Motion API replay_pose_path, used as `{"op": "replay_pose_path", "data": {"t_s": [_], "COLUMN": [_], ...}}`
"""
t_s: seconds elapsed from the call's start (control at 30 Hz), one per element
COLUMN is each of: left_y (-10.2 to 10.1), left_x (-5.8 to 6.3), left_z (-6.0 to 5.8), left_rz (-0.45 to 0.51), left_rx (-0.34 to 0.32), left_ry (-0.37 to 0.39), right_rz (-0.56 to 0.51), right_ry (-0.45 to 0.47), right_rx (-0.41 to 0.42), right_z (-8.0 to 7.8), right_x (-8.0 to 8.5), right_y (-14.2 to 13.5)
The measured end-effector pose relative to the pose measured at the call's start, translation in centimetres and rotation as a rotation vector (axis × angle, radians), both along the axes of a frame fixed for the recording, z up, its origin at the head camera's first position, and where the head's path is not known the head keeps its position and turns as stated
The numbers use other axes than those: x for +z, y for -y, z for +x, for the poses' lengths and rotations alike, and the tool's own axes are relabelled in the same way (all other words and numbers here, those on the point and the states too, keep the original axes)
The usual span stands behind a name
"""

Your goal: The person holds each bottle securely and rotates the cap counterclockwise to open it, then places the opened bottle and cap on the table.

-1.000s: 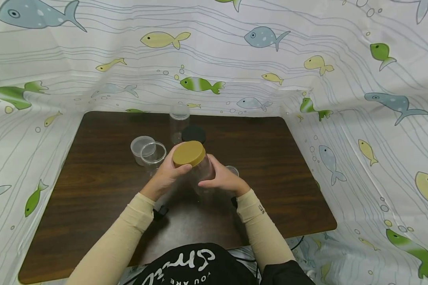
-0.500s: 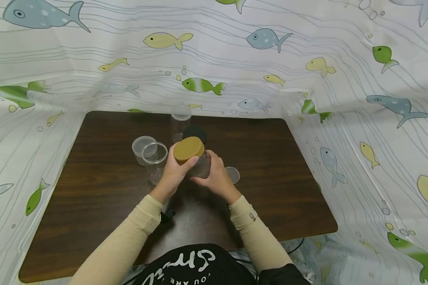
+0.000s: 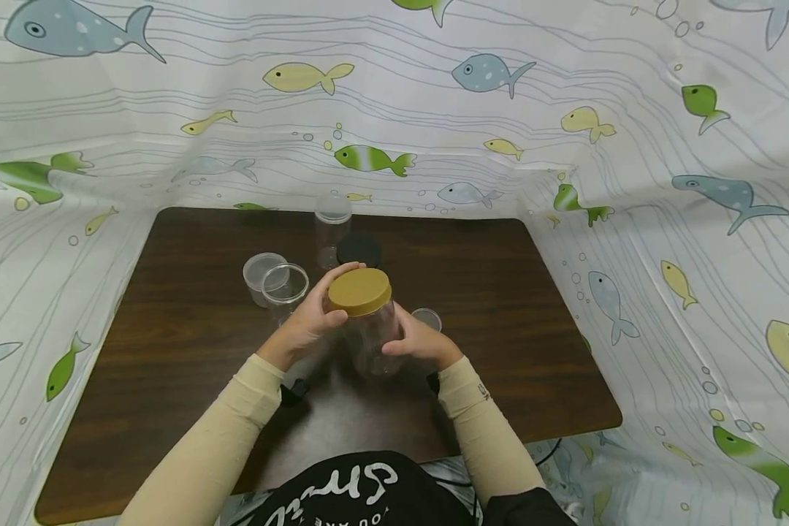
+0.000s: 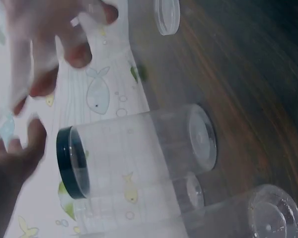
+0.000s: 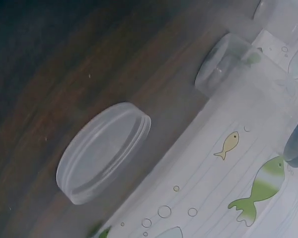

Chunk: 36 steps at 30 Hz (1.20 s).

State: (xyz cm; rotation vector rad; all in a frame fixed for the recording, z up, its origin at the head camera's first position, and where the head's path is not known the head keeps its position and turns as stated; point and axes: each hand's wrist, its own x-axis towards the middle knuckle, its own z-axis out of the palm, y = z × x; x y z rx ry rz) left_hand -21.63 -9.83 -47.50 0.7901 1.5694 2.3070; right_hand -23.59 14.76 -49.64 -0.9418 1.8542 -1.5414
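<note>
A clear jar (image 3: 371,352) with a yellow screw lid (image 3: 360,291) is held in front of the body over the table, tilted slightly. My left hand (image 3: 310,321) grips the lid's side, thumb at its near edge and fingers behind it. My right hand (image 3: 423,337) holds the jar's body from the right, thumb in front. In the left wrist view the left hand (image 4: 15,161) and the blurred right hand (image 4: 52,44) show at the left edge. Behind the held jar stands a clear jar with a dark lid (image 4: 72,162), partly hidden in the head view.
A clear round lid (image 3: 426,319) lies on the brown table (image 3: 500,329) right of the right hand. Left of the hands stand an open clear jar (image 3: 285,285) and a short translucent tub (image 3: 256,269). A tall clear jar (image 3: 332,223) is at the back. Fish-patterned sheeting (image 3: 237,95) surrounds the table.
The held jar tipped and its lid rose, with the left hand turning at it; now jar and lid are lower, more upright and slightly farther right. The left thumb has shifted back along the lid.
</note>
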Motion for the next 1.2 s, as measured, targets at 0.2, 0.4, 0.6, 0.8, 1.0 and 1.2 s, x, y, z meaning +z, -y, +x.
{"op": "replay_pose_path", "data": {"t_s": [0.2,0.4,0.6,0.8,1.0,1.2], "left_y": [0.2,0.1,-0.6,-1.7,-2.4,-2.8], "left_x": [-0.4,-0.3,-0.2,-0.1,0.0,0.2], "left_z": [-0.3,0.0,0.6,1.2,1.2,0.9], "left_rz": [0.061,0.053,0.011,-0.053,-0.113,-0.174], "left_rx": [-0.159,-0.124,0.070,0.276,0.414,0.495], "left_ry": [-0.052,-0.033,0.051,0.141,0.175,0.198], "right_rz": [-0.004,-0.023,-0.054,0.079,0.188,0.268], "right_ry": [0.020,0.027,-0.019,-0.112,-0.286,-0.398], "right_rx": [0.165,0.175,0.045,-0.161,-0.348,-0.488], "right_z": [0.0,0.0,-0.3,0.3,0.7,1.4], "right_x": [-0.1,0.0,-0.3,-0.1,-0.3,-0.3], "right_y": [-0.3,0.0,0.4,0.8,2.0,3.2]}}
